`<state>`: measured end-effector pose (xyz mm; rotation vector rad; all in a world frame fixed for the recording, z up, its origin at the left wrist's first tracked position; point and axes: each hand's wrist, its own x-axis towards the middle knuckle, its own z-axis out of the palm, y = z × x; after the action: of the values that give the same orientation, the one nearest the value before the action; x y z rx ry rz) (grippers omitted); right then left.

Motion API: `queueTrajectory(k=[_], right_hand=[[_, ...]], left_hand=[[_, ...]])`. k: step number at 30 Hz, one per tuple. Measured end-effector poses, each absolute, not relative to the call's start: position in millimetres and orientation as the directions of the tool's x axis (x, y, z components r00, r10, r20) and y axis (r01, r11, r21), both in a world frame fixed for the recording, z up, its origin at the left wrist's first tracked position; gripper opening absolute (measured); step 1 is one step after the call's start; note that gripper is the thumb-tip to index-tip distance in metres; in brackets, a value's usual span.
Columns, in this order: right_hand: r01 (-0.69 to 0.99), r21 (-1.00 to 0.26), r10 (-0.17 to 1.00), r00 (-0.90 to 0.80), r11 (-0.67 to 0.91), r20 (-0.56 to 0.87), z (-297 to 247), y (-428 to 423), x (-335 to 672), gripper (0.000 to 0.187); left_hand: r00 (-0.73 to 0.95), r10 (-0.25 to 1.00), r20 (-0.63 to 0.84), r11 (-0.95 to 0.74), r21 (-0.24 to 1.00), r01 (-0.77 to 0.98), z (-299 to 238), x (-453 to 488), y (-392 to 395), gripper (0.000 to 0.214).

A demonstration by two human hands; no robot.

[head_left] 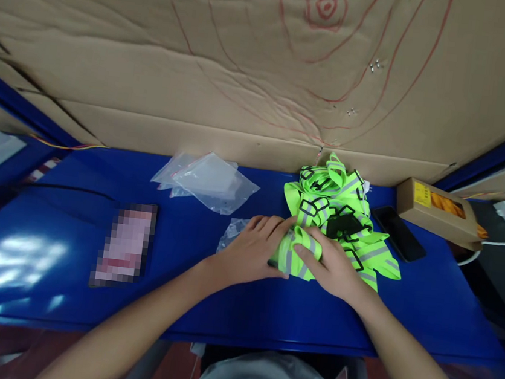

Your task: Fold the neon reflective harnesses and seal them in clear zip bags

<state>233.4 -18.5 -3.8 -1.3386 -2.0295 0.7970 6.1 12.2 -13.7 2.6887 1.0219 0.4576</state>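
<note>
A folded neon-green reflective strap (298, 258) with grey stripes is between my two hands, low over the blue table. My left hand (252, 250) is closed around its left end, and a dark bit shows under the fingers. From the other side my right hand (334, 269) grips the strap, with the thumb laid across its front. A crumpled clear plastic bag (228, 235) lies partly hidden behind my left hand. Just beyond my right hand is a heap of similar green straps (337, 199) with black buckles.
Clear zip bags (217, 182) lie at the back of the blue table (238, 312). A blurred-out flat device (125, 245) is on the left. To the right are a black phone (399, 233) and a cardboard box (437, 210). A cardboard wall (199, 98) rises behind.
</note>
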Motion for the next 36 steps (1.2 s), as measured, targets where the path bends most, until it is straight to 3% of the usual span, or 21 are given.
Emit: queueTrajectory(k=[3, 7, 9, 12, 14, 17, 22, 28, 33, 36], right_hand=[[0.565, -0.754, 0.928, -0.336, 0.334, 0.159, -1, -18, 234, 0.022], [0.576, -0.765, 0.936, -0.34, 0.287, 0.095, -2, -18, 233, 0.024], [0.596, -0.753, 0.948, -0.298, 0.277, 0.113, -6, -19, 231, 0.039], [0.559, -0.719, 0.91, -0.278, 0.413, 0.306, -13, -20, 230, 0.064], [0.523, -0.671, 0.85, -0.317, 0.527, 0.421, -16, -21, 229, 0.055], [0.552, -0.646, 0.85, -0.328, 0.527, 0.412, -16, -22, 227, 0.035], [0.595, -0.737, 0.943, -0.129, 0.32, 0.306, -14, -23, 223, 0.04], [0.539, -0.679, 0.864, -0.25, 0.499, 0.437, -15, -16, 224, 0.022], [0.582, -0.678, 0.89, -0.23, 0.45, 0.394, -15, -15, 225, 0.019], [0.577, -0.645, 0.862, -0.262, 0.501, 0.434, -14, -17, 227, 0.02]], left_hand=[[0.705, 0.675, 0.216, -0.732, 0.311, 0.606, -11, 5, 13, 0.112], [0.72, 0.663, 0.207, -0.745, 0.283, 0.604, -8, 5, 13, 0.1], [0.735, 0.652, 0.185, -0.752, 0.279, 0.597, -8, 7, 12, 0.095], [0.747, 0.651, 0.139, -0.749, 0.28, 0.601, -10, 9, 10, 0.089], [0.742, 0.658, 0.129, -0.742, 0.279, 0.61, -13, 10, 9, 0.088], [0.733, 0.663, 0.153, -0.741, 0.276, 0.613, -18, 12, 9, 0.088], [0.729, 0.657, 0.193, -0.747, 0.297, 0.595, -21, 13, 8, 0.088], [0.719, 0.679, 0.147, -0.715, 0.352, 0.604, -19, 15, 7, 0.083], [0.687, 0.715, 0.131, -0.675, 0.388, 0.628, -18, 17, 6, 0.083], [0.661, 0.738, 0.136, -0.656, 0.378, 0.654, -17, 19, 5, 0.084]])
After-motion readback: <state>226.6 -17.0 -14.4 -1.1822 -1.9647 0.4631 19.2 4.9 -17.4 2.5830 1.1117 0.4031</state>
